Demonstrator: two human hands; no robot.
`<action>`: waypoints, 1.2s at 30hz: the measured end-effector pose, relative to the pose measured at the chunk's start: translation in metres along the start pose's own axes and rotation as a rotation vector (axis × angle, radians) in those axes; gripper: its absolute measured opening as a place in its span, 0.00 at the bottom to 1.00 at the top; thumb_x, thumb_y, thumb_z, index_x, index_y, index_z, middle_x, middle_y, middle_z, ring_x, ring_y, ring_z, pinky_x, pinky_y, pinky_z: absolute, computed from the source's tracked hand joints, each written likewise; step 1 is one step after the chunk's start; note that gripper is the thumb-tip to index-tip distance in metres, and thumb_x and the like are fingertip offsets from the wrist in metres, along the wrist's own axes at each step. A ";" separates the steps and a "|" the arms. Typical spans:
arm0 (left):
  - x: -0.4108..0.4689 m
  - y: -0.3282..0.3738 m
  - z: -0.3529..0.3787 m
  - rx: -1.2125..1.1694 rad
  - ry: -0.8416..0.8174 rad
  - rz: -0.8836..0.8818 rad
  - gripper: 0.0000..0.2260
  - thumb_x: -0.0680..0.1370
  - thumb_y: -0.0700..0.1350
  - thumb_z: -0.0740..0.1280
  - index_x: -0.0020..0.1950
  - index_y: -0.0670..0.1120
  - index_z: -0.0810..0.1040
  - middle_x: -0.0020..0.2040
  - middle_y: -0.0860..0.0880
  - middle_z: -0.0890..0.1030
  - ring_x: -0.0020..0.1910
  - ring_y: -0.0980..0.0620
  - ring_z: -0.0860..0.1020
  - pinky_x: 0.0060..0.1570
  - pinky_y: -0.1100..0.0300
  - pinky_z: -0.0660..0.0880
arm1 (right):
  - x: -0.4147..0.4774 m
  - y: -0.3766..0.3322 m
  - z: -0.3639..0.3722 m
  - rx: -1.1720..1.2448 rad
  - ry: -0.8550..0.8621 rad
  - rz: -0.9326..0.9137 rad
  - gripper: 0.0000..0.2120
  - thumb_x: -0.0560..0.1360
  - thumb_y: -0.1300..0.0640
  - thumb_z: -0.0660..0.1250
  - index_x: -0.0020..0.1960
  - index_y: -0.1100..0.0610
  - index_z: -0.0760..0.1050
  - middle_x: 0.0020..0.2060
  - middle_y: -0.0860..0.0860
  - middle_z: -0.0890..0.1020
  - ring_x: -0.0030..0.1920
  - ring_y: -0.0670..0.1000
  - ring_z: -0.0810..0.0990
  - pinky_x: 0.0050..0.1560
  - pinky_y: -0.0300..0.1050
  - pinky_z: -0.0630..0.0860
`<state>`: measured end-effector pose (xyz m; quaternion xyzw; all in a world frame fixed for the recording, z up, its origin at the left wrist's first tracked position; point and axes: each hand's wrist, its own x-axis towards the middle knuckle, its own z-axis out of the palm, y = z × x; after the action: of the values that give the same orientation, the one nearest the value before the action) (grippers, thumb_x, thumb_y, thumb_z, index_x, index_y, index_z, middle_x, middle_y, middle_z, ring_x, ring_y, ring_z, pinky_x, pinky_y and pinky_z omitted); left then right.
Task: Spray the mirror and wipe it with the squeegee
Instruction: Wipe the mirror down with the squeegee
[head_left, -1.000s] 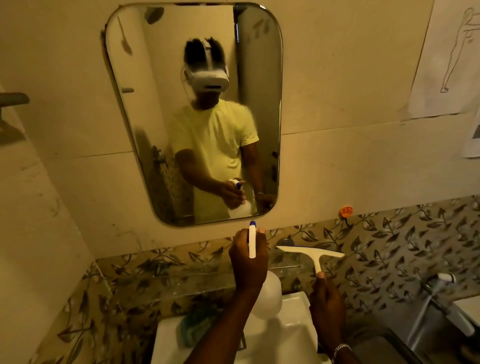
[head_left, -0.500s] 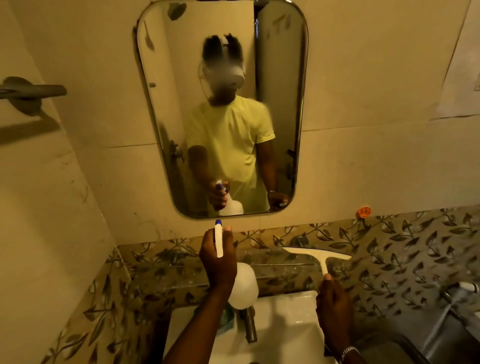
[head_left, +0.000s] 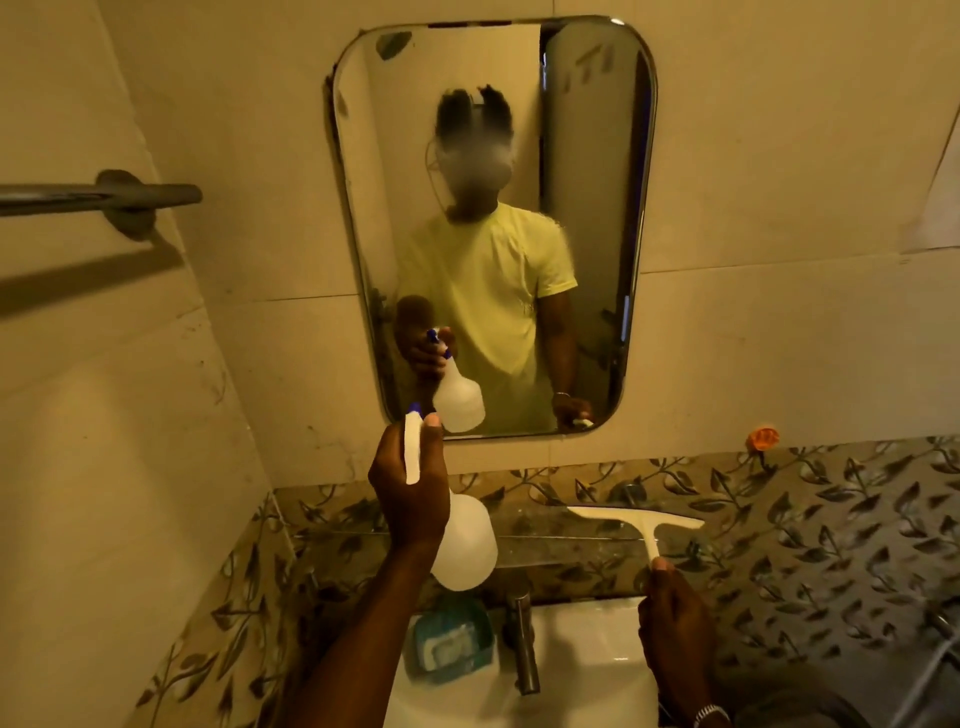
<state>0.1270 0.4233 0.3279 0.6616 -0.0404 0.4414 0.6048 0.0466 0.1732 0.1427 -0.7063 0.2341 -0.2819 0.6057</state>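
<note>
A rounded wall mirror (head_left: 587, 218) hangs above the basin, with a misty patch of spray in its upper middle. My left hand (head_left: 410, 493) grips a white spray bottle (head_left: 465, 545) by its trigger head, the blue nozzle pointing at the glass just below the mirror's lower left edge. My right hand (head_left: 675, 629) holds a white squeegee (head_left: 639, 519) by its handle, blade level and uppermost, below the mirror and apart from it. The mirror reflects a person in a yellow shirt holding both items.
A white basin (head_left: 587, 670) with a metal tap (head_left: 522, 644) sits below my hands; a teal soap dish (head_left: 452, 639) rests at its left. A glass shelf (head_left: 571, 540) runs along the leaf-patterned tiles. A metal towel bar (head_left: 104, 197) sticks out at left. An orange hook (head_left: 762, 437) is on the right wall.
The view has shifted left, so the mirror sits more to the right. My left hand with the bottle has risen toward the mirror's lower edge, and a misty patch has grown on the glass.
</note>
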 end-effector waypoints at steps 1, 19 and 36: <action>0.003 0.003 0.000 -0.008 -0.008 0.018 0.15 0.79 0.53 0.68 0.51 0.41 0.83 0.41 0.48 0.84 0.41 0.58 0.83 0.39 0.72 0.78 | 0.000 -0.001 0.001 0.003 0.001 -0.006 0.27 0.77 0.29 0.55 0.38 0.51 0.75 0.25 0.51 0.73 0.27 0.53 0.72 0.32 0.47 0.71; 0.023 0.044 0.025 -0.101 -0.060 0.136 0.11 0.80 0.55 0.66 0.48 0.49 0.81 0.37 0.53 0.82 0.38 0.59 0.82 0.34 0.73 0.75 | 0.007 -0.017 0.003 -0.043 0.025 -0.017 0.28 0.80 0.39 0.55 0.38 0.61 0.77 0.28 0.62 0.78 0.30 0.61 0.77 0.37 0.57 0.79; 0.081 0.092 0.031 -0.184 -0.068 0.242 0.38 0.76 0.72 0.58 0.63 0.39 0.80 0.54 0.43 0.85 0.53 0.49 0.84 0.51 0.66 0.81 | 0.020 -0.014 0.014 0.069 0.022 0.024 0.30 0.79 0.40 0.59 0.35 0.66 0.74 0.22 0.60 0.72 0.24 0.57 0.73 0.34 0.46 0.71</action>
<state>0.1387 0.4119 0.4535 0.6083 -0.1803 0.4829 0.6036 0.0707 0.1716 0.1576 -0.6789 0.2392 -0.2905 0.6305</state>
